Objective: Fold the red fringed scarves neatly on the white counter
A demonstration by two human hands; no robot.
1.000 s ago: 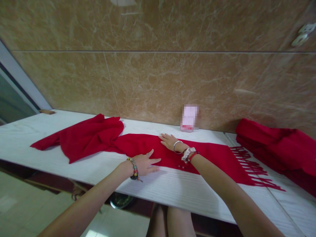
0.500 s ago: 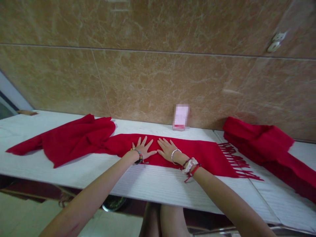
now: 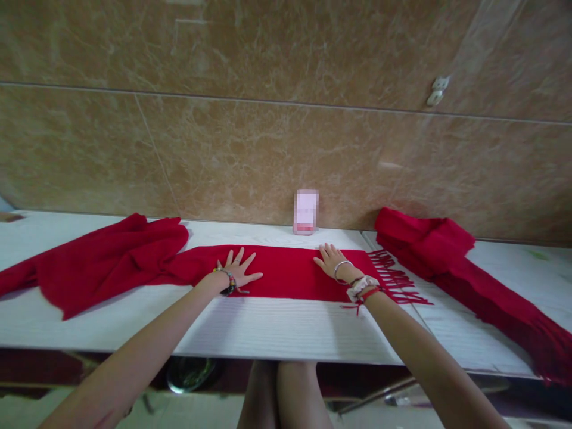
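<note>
A red fringed scarf (image 3: pixel 286 273) lies across the white table. Its middle and right part are flat, and its fringe points right. To the left it is bunched and wrinkled. My left hand (image 3: pixel 238 269) presses on it with fingers spread, wearing a ring and a beaded bracelet. Farther right, near the fringed end, my right hand (image 3: pixel 331 261) lies flat on the cloth, with a silver bangle and a scrunchie at the wrist. Neither hand grips anything.
Another red scarf or scarf length (image 3: pixel 447 262) lies at the right, folded near the wall. A phone-like pink object (image 3: pixel 305 212), blurred, leans on the tiled wall (image 3: pixel 250 161). A socket (image 3: pixel 438 90) is on the wall. Under the white table (image 3: pixel 277 333) sits a round bowl (image 3: pixel 191 374).
My hands have moved apart: the right one slid right toward the fringe, leaving smooth scarf between them. The view has shifted somewhat to the right.
</note>
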